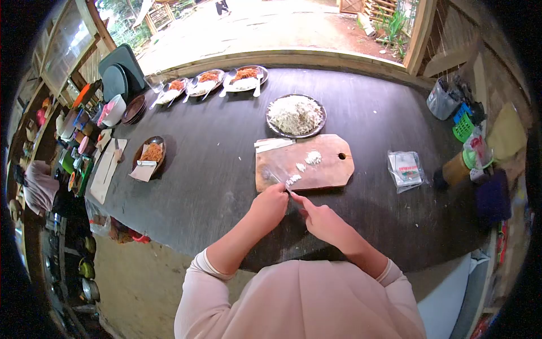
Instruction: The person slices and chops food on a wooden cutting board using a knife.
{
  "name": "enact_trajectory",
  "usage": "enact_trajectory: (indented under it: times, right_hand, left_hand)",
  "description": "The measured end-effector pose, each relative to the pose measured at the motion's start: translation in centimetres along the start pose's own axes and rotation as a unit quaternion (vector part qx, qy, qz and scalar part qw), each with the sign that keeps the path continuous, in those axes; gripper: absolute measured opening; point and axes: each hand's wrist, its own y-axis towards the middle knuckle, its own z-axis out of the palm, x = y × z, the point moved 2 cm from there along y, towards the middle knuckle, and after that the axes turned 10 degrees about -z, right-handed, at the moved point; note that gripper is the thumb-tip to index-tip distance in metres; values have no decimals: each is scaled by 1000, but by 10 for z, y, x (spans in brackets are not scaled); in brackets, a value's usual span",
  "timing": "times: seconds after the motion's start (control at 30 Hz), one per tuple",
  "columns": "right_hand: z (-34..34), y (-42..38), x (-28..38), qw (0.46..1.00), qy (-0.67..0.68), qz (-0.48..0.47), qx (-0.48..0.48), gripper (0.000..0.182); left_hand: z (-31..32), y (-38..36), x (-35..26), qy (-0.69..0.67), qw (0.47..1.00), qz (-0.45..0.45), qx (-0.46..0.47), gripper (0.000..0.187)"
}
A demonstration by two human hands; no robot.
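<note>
My right hand [323,221] is closed round what looks like a knife [278,174], its blurred blade pointing up and left over the wooden cutting board [333,176]. Close beside it, my left hand [271,204] is curled at the board's near edge; whatever its fingers hold is hidden. Small white chopped pieces [293,179] lie by the blade, and a larger chopped white heap [313,157] sits farther up the board. Pale white sticks [274,144] rest along the board's far left edge.
Behind the board stands a plate heaped with whitish shreds [296,114]. Several plates of food [244,79] line the far edge. A brown bowl [151,153] sits left, a plastic packet [406,169] right. Containers crowd the left side; a green basket [463,127] is at right.
</note>
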Motion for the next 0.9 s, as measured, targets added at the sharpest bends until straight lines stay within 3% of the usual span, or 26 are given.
enact_trajectory:
  times: [0.1, 0.3, 0.4, 0.7, 0.77, 0.83, 0.9]
  right_hand:
    - [0, 2, 2, 1000, -10, 19, 20, 56]
    - [-11, -5, -14, 991, 30, -101, -83, 43]
    - [-40, -6, 7, 990, 104, 94, 11, 41]
    - [-56, -10, -15, 984, 94, 138, -56, 45]
    - [-57, -11, -16, 985, 78, 141, -63, 45]
    - [-53, -13, -15, 995, 48, 65, -66, 45]
    - [-52, -16, -4, 991, 91, 90, -32, 45]
  left_hand:
    - [-1, 1, 2, -94, 993, -54, -48, 13]
    - [-10, 6, 1, -156, 972, -142, -104, 11]
    - [-8, 8, 5, -170, 968, -151, -111, 10]
    - [-14, 11, 4, -203, 954, -172, -136, 15]
    - [-14, 15, 3, -214, 941, -151, -213, 17]
    - [-8, 21, 5, -198, 937, -132, -257, 17]
    - [-2, 23, 9, -181, 931, -111, -298, 17]
